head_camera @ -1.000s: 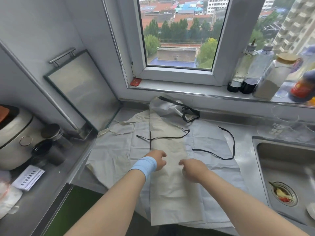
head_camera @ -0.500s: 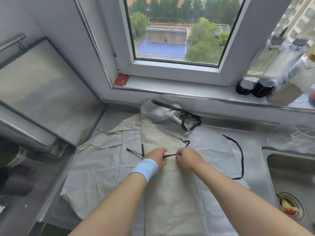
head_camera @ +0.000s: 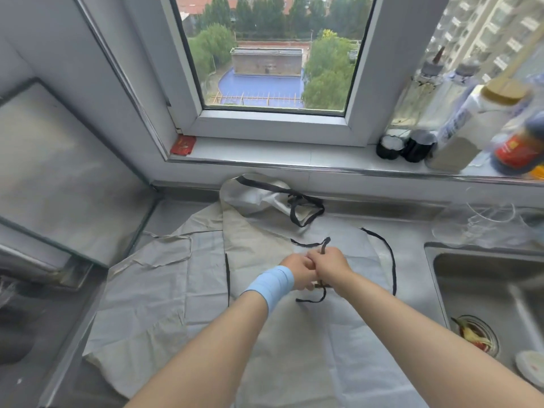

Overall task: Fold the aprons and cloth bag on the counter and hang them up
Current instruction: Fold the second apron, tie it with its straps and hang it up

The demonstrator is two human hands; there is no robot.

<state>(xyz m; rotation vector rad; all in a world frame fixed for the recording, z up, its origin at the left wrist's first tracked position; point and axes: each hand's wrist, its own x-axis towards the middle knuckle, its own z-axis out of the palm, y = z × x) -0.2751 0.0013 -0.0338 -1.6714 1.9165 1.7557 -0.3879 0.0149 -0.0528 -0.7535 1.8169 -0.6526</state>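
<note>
Strap (head_camera: 324, 245) sits pinched in both your grips, left hand (head_camera: 298, 269) touching right hand (head_camera: 331, 265), above the apron (head_camera: 259, 248).

This was a home kitchen, seemingly high up in an apartment block. A stainless steel counter (head_camera: 412, 231) ran into a sink (head_camera: 482, 275) with food scraps in its drain strainer (head_camera: 474, 338). Blurred bottles (head_camera: 459, 142), probably condiments, stood on the windowsill (head_camera: 279, 156).

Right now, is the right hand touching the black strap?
Touching. The head view shows the right hand gripping the strap, which comes out above its fingers and again below them.
</note>
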